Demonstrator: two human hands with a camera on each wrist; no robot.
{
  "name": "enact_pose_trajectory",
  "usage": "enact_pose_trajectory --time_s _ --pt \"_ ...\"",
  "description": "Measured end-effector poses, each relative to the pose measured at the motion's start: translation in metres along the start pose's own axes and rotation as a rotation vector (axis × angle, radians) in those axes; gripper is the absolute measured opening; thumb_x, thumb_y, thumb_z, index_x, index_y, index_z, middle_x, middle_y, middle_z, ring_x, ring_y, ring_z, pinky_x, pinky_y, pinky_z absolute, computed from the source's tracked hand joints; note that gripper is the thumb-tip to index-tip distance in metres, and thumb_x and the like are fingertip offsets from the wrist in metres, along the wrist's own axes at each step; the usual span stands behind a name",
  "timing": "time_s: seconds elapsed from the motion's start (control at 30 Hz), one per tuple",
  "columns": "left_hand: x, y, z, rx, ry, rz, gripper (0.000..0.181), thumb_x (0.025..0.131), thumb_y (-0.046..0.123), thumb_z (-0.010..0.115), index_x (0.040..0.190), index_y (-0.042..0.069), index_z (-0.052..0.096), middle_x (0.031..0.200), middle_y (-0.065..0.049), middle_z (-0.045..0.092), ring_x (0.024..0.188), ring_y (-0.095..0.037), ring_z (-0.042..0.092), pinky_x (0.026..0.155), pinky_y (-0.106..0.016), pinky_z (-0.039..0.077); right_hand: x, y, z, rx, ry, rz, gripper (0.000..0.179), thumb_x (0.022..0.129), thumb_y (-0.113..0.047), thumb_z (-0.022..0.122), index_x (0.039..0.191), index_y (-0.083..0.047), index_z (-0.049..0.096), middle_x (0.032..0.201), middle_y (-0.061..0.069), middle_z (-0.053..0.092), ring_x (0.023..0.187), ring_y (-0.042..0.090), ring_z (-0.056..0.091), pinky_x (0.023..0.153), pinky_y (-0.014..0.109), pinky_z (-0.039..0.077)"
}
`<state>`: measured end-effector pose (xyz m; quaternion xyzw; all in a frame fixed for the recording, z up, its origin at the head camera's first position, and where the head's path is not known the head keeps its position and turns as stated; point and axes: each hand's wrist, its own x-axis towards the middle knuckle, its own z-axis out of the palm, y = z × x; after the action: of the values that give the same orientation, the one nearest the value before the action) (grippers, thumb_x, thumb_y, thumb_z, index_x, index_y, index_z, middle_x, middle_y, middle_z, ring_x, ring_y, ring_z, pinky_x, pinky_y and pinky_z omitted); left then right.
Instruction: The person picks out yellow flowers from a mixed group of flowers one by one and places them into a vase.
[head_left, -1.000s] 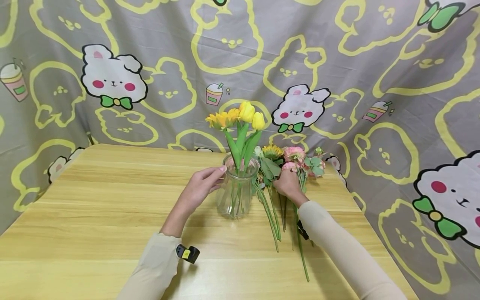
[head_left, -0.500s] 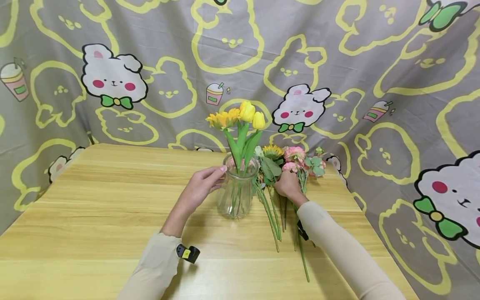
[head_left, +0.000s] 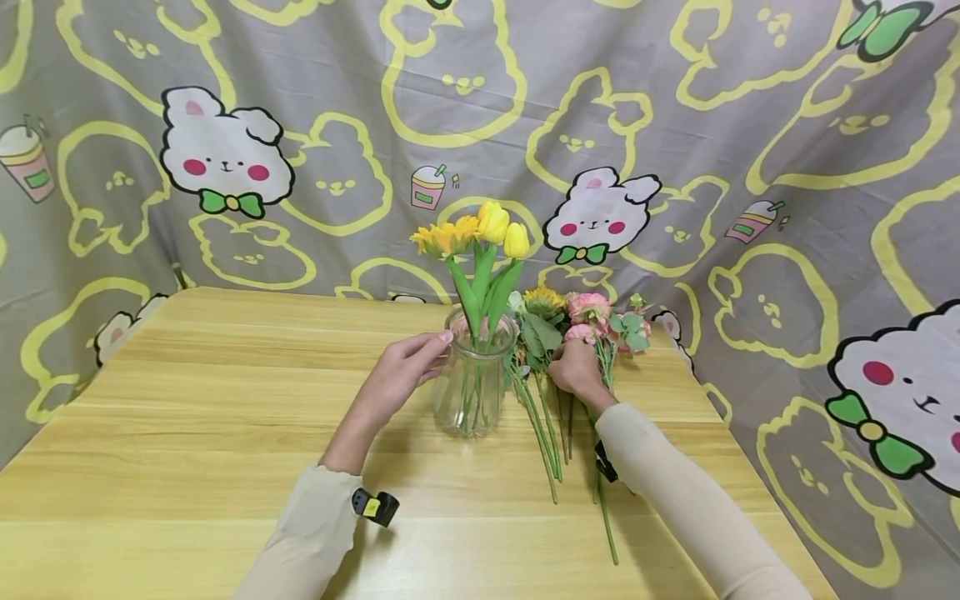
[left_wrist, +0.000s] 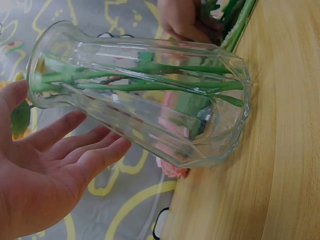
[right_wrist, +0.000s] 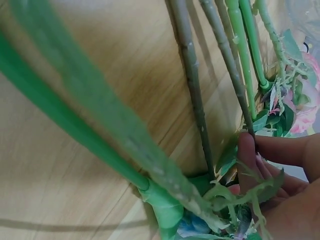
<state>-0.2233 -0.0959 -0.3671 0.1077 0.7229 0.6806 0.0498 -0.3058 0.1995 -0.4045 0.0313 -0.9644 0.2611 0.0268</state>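
A clear glass vase (head_left: 468,408) stands upright on the table, holding two yellow tulips (head_left: 493,223) and an orange-yellow sunflower (head_left: 444,237). My left hand (head_left: 401,377) is at the vase's left side, thumb by the rim and fingers loosely extended along the glass (left_wrist: 150,115) in the left wrist view. To the right lies a pile of cut flowers, with pink blooms (head_left: 588,308), a sunflower (head_left: 544,302) and green leaves (head_left: 542,335). My right hand (head_left: 577,367) reaches into it; in the right wrist view its thumb and finger pinch a brownish stem (right_wrist: 227,55). That stem's bloom is hidden.
Long green stems (head_left: 543,442) point from the pile toward the front of the wooden table (head_left: 225,400). Another brown stem (right_wrist: 192,85) and thick green stems (right_wrist: 95,135) lie close around the right hand. A grey cartoon-print curtain (head_left: 315,75) hangs behind and beside the table.
Both hands keep nearly the same places. A green stem end beneath the right wrist has shifted slightly to the right; the vase stays put.
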Motion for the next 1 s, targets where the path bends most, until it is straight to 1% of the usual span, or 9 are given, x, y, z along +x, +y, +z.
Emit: enact_pose_trajectory --time_s 0.17,0.23,0.3,0.37,0.43,0.53,0.6,0.83,1.0 --pt "0.000 0.000 0.000 -0.001 -0.003 0.005 0.064 0.102 0.052 0.055 0.140 0.000 0.058 0.143 -0.018 0.058 0.133 -0.033 0.057 0.110 -0.039 0.052 0.000 0.000 0.000 -0.001 0.008 0.000 0.031 0.082 0.006 0.052 0.057 -0.013 0.051 0.050 -0.003 0.027 0.052 0.011 0.015 0.053 0.026 0.016" --pt "0.000 0.000 0.000 -0.001 -0.002 0.005 0.063 0.102 0.052 0.056 0.139 0.000 0.058 0.143 -0.018 0.058 0.133 -0.033 0.057 0.110 -0.039 0.052 -0.001 -0.001 -0.001 -0.004 0.018 -0.002 0.025 0.083 0.004 0.055 0.064 -0.007 0.066 0.053 0.002 0.046 0.051 0.011 0.024 0.052 0.025 0.023" --pt "0.000 0.000 0.000 0.000 -0.002 0.003 0.064 0.102 0.052 0.055 0.139 0.000 0.058 0.142 -0.018 0.058 0.133 -0.033 0.057 0.110 -0.039 0.052 -0.002 -0.002 -0.002 -0.002 0.027 -0.004 0.021 0.084 0.003 0.057 0.081 -0.003 0.077 0.070 0.011 0.068 0.055 0.011 0.038 0.054 0.025 0.032" --pt "0.000 0.001 0.001 -0.001 -0.002 0.002 0.063 0.102 0.052 0.055 0.139 0.000 0.058 0.142 -0.018 0.058 0.133 -0.033 0.057 0.111 -0.040 0.052 -0.002 -0.003 -0.004 0.009 0.029 -0.006 0.024 0.085 0.002 0.057 0.094 0.000 0.079 0.093 0.018 0.075 0.060 0.017 0.048 0.057 0.027 0.037" --pt "0.000 0.001 0.001 -0.002 -0.004 0.001 0.064 0.102 0.052 0.055 0.139 0.000 0.058 0.141 -0.019 0.058 0.134 -0.033 0.056 0.111 -0.040 0.051 -0.003 -0.004 -0.006 0.015 0.040 -0.013 0.027 0.084 0.001 0.059 0.101 0.001 0.079 0.109 0.021 0.075 0.071 0.021 0.061 0.061 0.027 0.046" --pt "0.000 0.001 0.001 -0.004 -0.004 -0.001 0.064 0.102 0.052 0.056 0.139 0.000 0.058 0.141 -0.019 0.058 0.134 -0.033 0.056 0.111 -0.040 0.051 -0.005 -0.007 -0.008 0.051 0.047 -0.004 0.027 0.084 0.001 0.061 0.104 0.003 0.078 0.114 0.023 0.073 0.080 0.029 0.068 0.063 0.030 0.051" --pt "0.000 0.001 0.000 -0.004 -0.003 0.000 0.064 0.102 0.052 0.056 0.139 0.000 0.058 0.141 -0.019 0.058 0.134 -0.033 0.056 0.111 -0.039 0.051 -0.006 -0.009 -0.010 0.062 0.060 0.001 0.027 0.084 0.000 0.064 0.107 0.003 0.078 0.116 0.023 0.073 0.086 0.029 0.070 0.064 0.029 0.053" --pt "0.001 -0.001 0.000 -0.001 0.001 0.004 0.064 0.102 0.051 0.056 0.139 -0.001 0.057 0.141 -0.020 0.059 0.133 -0.033 0.057 0.110 -0.039 0.052 -0.009 -0.016 -0.016 0.090 0.063 0.026 0.025 0.087 -0.002 0.067 0.110 0.002 0.077 0.117 0.023 0.073 0.057 0.017 0.056 0.054 0.026 0.041" --pt "0.001 -0.001 0.000 0.003 0.002 0.008 0.064 0.102 0.052 0.056 0.138 -0.001 0.058 0.140 -0.019 0.060 0.132 -0.033 0.058 0.110 -0.038 0.052 -0.010 -0.019 -0.020 0.072 0.101 -0.017 0.022 0.086 0.000 0.068 0.104 0.002 0.079 0.109 0.022 0.075 0.060 0.018 0.061 0.056 0.027 0.045"
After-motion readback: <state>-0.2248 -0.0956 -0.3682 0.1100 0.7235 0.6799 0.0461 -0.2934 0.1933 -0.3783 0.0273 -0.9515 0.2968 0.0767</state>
